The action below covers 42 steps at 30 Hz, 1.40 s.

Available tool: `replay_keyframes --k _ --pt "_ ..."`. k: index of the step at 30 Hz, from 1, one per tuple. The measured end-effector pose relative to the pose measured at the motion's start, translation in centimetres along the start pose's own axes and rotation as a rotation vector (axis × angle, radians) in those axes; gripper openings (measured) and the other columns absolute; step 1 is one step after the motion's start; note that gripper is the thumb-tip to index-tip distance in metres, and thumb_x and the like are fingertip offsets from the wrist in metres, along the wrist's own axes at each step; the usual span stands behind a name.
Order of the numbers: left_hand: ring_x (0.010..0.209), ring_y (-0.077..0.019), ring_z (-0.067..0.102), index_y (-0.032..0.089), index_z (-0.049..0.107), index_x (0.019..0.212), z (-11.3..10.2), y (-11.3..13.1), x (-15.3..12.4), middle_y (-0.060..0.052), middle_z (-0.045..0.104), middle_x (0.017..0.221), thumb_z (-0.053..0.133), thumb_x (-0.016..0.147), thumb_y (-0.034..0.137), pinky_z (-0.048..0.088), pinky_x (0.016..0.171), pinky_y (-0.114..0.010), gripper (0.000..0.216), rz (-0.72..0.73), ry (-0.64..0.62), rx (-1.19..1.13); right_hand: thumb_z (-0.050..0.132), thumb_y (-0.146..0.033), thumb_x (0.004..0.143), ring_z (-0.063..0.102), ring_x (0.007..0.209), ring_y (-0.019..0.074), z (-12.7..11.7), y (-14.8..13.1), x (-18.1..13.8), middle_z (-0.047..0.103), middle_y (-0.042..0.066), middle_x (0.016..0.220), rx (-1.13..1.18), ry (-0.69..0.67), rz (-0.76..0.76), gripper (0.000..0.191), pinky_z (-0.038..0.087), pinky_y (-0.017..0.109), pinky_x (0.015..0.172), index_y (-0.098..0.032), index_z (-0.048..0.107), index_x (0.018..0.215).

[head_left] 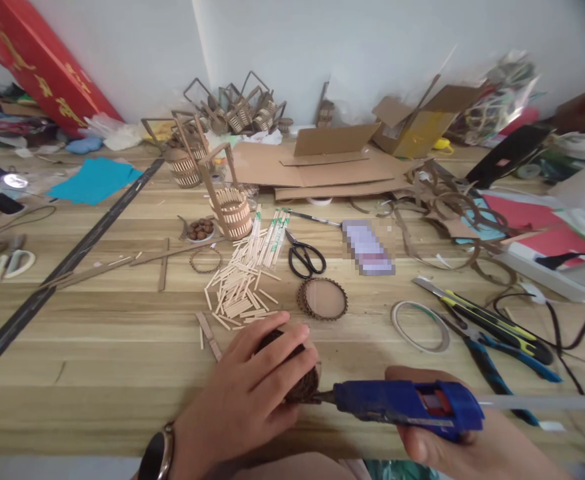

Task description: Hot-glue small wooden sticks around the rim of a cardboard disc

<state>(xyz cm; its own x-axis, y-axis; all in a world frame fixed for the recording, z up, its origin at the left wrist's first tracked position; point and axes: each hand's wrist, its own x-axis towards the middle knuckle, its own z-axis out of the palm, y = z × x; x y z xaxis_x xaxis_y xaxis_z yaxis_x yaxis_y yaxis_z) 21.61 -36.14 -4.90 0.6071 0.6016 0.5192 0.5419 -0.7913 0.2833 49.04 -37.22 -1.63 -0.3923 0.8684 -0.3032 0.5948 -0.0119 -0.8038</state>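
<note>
Left hand [255, 383], fingers slightly apart, clasps a dark-brown round ridged piece [308, 383] above the wood-grain table [97, 380] | right hand [487, 443] wraps a blue plastic glue gun [382, 403], nozzle [326, 397] right at the piece's edge | beyond: brown scallop-rimmed cardboard disc [326, 298], loose pale wooden sticks [237, 290]

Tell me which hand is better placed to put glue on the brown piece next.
Probably the right hand: it grips the blue glue gun, nozzle at the edge of the brown piece, while the left hand holds that piece.
</note>
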Motion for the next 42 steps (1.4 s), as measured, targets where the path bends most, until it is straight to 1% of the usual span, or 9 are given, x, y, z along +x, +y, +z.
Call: replay_keyframes --k 5,10,14,16,21,26,31,38,42 --pt "0.135 -0.0304 0.034 0.012 0.048 0.130 0.0 0.0 0.0 -0.012 0.056 0.134 0.061 0.082 0.011 0.039 0.108 -0.049 0.049 0.004 -0.007 -0.002 0.050 -0.083 0.070 0.054 0.050 0.0153 0.7 0.1 -0.5 0.056 0.000 0.057 -0.032 0.132 -0.003 0.062 0.046 0.022 0.044 -0.022 0.059 0.059" --pt "0.135 -0.0305 0.034 0.012 0.048 0.130 0.1 0.0 0.0 -0.012 0.056 0.134 0.060 0.082 0.011 0.039 0.108 -0.050 0.049 -0.002 -0.008 0.003 0.063 -0.081 0.060 0.071 0.070 0.0253 0.8 1.1 -1.0 0.075 0.008 0.081 0.005 0.332 0.045 0.064 0.059 0.027 0.060 -0.023 0.073 0.086" --pt "0.134 -0.0309 0.035 0.013 0.049 0.129 0.0 0.1 0.1 -0.012 0.058 0.133 0.061 0.082 0.011 0.041 0.106 -0.051 0.048 -0.002 -0.011 0.012 0.065 -0.075 0.064 0.069 0.065 0.0235 0.6 1.4 -1.0 0.073 0.006 0.074 0.033 0.203 0.030 0.056 0.061 0.028 0.061 -0.023 0.073 0.083" --pt "0.133 -0.0307 0.036 0.013 0.049 0.129 -0.1 0.2 0.1 -0.012 0.058 0.132 0.060 0.082 0.011 0.042 0.106 -0.050 0.048 -0.001 -0.012 0.017 0.065 -0.077 0.064 0.068 0.064 0.0232 0.6 1.1 -0.9 0.072 0.005 0.073 0.054 0.223 0.053 0.057 0.060 0.029 0.062 -0.023 0.073 0.082" --pt "0.133 -0.0310 0.036 0.013 0.048 0.130 -0.1 0.2 0.1 -0.012 0.057 0.133 0.060 0.083 0.011 0.042 0.106 -0.051 0.049 -0.002 -0.015 0.023 0.058 -0.081 0.066 0.061 0.057 0.0210 0.5 -0.3 -0.5 0.065 0.004 0.060 0.066 0.138 0.036 0.058 0.058 0.028 0.058 -0.024 0.069 0.062" --pt "0.134 -0.0314 0.036 0.013 0.048 0.131 -0.1 0.2 0.1 -0.012 0.057 0.133 0.061 0.083 0.012 0.042 0.106 -0.052 0.051 -0.001 -0.031 0.036 0.055 -0.085 0.063 0.066 0.061 0.0240 0.4 -1.4 -0.4 0.070 0.005 0.066 0.111 0.133 0.051 0.063 0.059 0.029 0.058 -0.025 0.075 0.070" --pt "0.134 -0.0313 0.036 0.013 0.048 0.131 -0.1 0.2 0.0 -0.012 0.058 0.133 0.060 0.083 0.010 0.043 0.105 -0.052 0.050 0.001 -0.016 0.048 0.063 -0.079 0.064 0.068 0.067 0.0253 0.6 -1.1 -0.6 0.073 0.005 0.072 0.129 0.150 0.052 0.055 0.059 0.030 0.062 -0.026 0.075 0.074" --pt "0.132 -0.0308 0.039 0.013 0.049 0.129 -0.2 0.3 0.2 -0.013 0.059 0.131 0.060 0.083 0.012 0.044 0.104 -0.051 0.047 0.003 0.001 0.060 0.059 -0.075 0.072 0.055 0.053 0.0146 0.6 0.1 -0.3 0.058 0.000 0.060 0.152 0.019 0.002 0.054 0.049 0.022 0.048 -0.022 0.062 0.068" --pt "0.131 -0.0306 0.041 0.013 0.050 0.128 -0.3 0.3 0.1 -0.013 0.059 0.130 0.059 0.082 0.011 0.044 0.104 -0.050 0.047 0.000 0.003 0.060 0.057 -0.075 0.073 0.052 0.052 0.0126 0.7 -0.1 -0.6 0.057 -0.001 0.061 0.113 0.051 -0.013 0.055 0.046 0.020 0.046 -0.021 0.060 0.067"
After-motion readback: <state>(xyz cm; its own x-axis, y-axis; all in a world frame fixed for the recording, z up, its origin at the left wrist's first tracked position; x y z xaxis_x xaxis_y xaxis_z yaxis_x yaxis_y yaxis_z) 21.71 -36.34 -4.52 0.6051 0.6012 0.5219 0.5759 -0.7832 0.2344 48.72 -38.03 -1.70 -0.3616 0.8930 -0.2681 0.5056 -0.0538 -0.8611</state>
